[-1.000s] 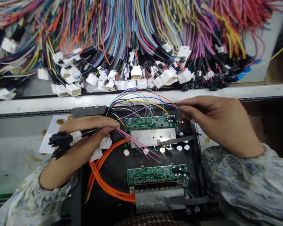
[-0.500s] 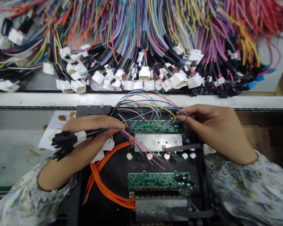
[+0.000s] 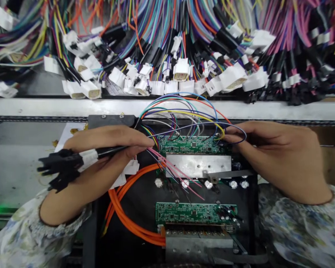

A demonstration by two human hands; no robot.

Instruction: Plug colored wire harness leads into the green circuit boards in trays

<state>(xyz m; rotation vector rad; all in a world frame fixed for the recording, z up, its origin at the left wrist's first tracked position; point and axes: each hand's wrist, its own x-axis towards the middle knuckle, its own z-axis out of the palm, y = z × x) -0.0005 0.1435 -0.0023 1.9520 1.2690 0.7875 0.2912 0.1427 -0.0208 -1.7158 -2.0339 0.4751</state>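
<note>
My left hand [image 3: 106, 152] grips a wire harness [image 3: 69, 163] with black connectors sticking out to the left and thin coloured wires fanning from my fingertips over the upper green circuit board [image 3: 191, 145]. My right hand [image 3: 270, 152] pinches a purple wire [image 3: 237, 134] at the board's right end, where it loops beyond the fingertips. Other coloured wires arch above the board. A metal plate [image 3: 197, 165] lies just below it. A second green circuit board [image 3: 195, 213] sits nearer me. Both rest on a black fixture tray [image 3: 139, 201].
Thick orange cables [image 3: 122, 216] curve across the tray's left side. A metal rail [image 3: 44, 108] runs across behind the tray. Beyond it hang many coloured wire harnesses with white connectors [image 3: 181, 70] and black ones [image 3: 295, 96]. Paper [image 3: 67, 134] lies left of the tray.
My right hand has pulled the purple wire rightwards, so a loop now shows past my fingertips. The view has moved closer and the left hand keeps its grip on the harness.
</note>
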